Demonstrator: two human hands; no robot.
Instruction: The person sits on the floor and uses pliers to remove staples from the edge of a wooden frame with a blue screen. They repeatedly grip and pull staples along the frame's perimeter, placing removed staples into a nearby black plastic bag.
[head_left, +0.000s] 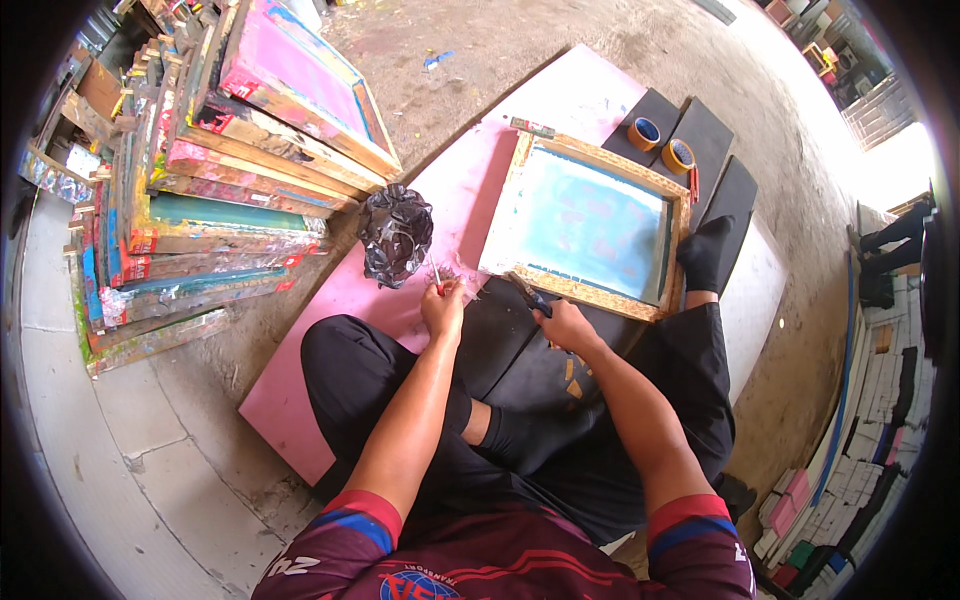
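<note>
My left hand (443, 308) is closed around a thin tool with a red handle (439, 287), which looks like a small screwdriver; its shaft points away from me toward a crumpled black plastic bag (396, 235). In my right hand (572, 329) is a pair of pliers (534, 296) with dark and blue grips, its head near the close corner of a wooden screen-printing frame (597, 291). Pale blue mesh (590, 225) fills that frame, which lies on the boards in front of me. Frayed whitish shreds (466, 281) lie between the left hand and the frame's corner.
Used printing frames (250, 150) stand stacked at the left. Two rolls of tape (678, 155) rest on black boards beyond the frame. Beneath everything is a pink board (320, 400). My sock-covered foot (707, 250) is against the frame's right side. Small brown scraps (572, 378) lie near my leg.
</note>
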